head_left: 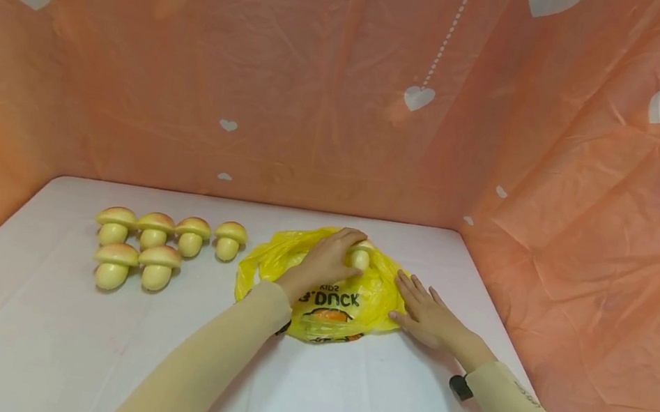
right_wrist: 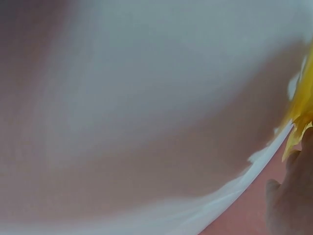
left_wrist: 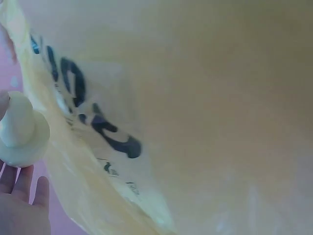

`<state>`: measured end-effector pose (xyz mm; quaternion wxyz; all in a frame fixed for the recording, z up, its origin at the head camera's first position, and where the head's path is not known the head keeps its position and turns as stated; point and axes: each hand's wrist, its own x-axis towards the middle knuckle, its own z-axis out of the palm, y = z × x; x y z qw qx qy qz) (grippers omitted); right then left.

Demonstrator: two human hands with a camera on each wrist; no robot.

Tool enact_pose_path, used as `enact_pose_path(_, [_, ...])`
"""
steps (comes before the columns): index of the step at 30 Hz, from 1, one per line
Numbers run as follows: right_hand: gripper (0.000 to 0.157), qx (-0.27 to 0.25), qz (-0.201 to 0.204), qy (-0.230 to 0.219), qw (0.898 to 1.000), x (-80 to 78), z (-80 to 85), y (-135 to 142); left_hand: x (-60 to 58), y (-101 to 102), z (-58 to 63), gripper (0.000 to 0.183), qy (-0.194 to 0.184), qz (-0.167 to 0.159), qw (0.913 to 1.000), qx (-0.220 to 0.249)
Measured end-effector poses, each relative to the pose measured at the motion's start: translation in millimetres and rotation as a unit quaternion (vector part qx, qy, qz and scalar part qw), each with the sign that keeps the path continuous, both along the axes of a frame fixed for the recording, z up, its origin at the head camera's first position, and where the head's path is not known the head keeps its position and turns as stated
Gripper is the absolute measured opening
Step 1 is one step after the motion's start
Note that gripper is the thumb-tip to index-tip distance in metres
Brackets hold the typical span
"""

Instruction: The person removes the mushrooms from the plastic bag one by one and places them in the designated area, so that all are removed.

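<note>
My left hand (head_left: 327, 262) reaches over the yellow plastic bag (head_left: 376, 304) and grips a mushroom-shaped toy (head_left: 360, 259). In the left wrist view this toy mushroom (left_wrist: 19, 129) sits between the thumb at its stem and the fingers at its cap, beside the printed bag (left_wrist: 98, 107). My right hand (head_left: 431, 317) lies with fingers spread and fairly straight, the fingertips at the bag's right edge. Only part of the right hand (right_wrist: 296, 196) shows in the right wrist view, next to the yellow bag (right_wrist: 303, 93).
Several similar toy mushrooms stand in two rows on the left of the white table (head_left: 315, 401); a back-row mushroom (head_left: 228, 241) is nearest the bag. An orange curtain (head_left: 258, 83) with white hearts closes off the back and sides.
</note>
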<state>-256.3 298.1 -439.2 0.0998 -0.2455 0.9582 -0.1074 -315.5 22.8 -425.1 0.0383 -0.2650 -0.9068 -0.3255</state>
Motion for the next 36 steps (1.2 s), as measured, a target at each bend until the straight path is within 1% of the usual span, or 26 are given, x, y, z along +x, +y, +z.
enact_pose_path(7, [0.082, -0.005, -0.003, -0.006, 1.000, 0.8, -0.3, -1.3, 6.3, -1.5, 9.6, 0.071, 0.014, -0.006, 0.9996, 0.024])
enact_pose_path(13, [0.081, 0.000, 0.000, -0.008, 1.000, 0.5, -2.8, -1.1, 16.1, -3.7, 20.9, 0.072, 0.025, -0.011, 0.9985, 0.047])
enact_pose_path(17, [0.081, -0.001, 0.001, -0.002, 1.000, -1.2, -3.6, -0.3, 22.0, -7.7, 29.1, 0.073, 0.043, -0.011, 0.9971, 0.063])
enact_pose_path(22, [0.081, -0.005, 0.005, 0.005, 1.000, -2.8, -3.5, 0.3, 29.0, -17.6, 37.7, 0.074, 0.067, -0.008, 0.9944, 0.082])
enact_pose_path(27, [0.082, -0.008, 0.005, 0.003, 1.000, -2.3, -3.1, -0.8, 34.5, -30.6, 41.3, 0.075, 0.095, -0.012, 0.9900, 0.103])
enact_pose_path(36, [0.082, -0.013, 0.006, 0.004, 1.000, -2.0, -2.0, -1.6, 46.6, -54.2, 50.7, 0.077, 0.120, -0.014, 0.9858, 0.116])
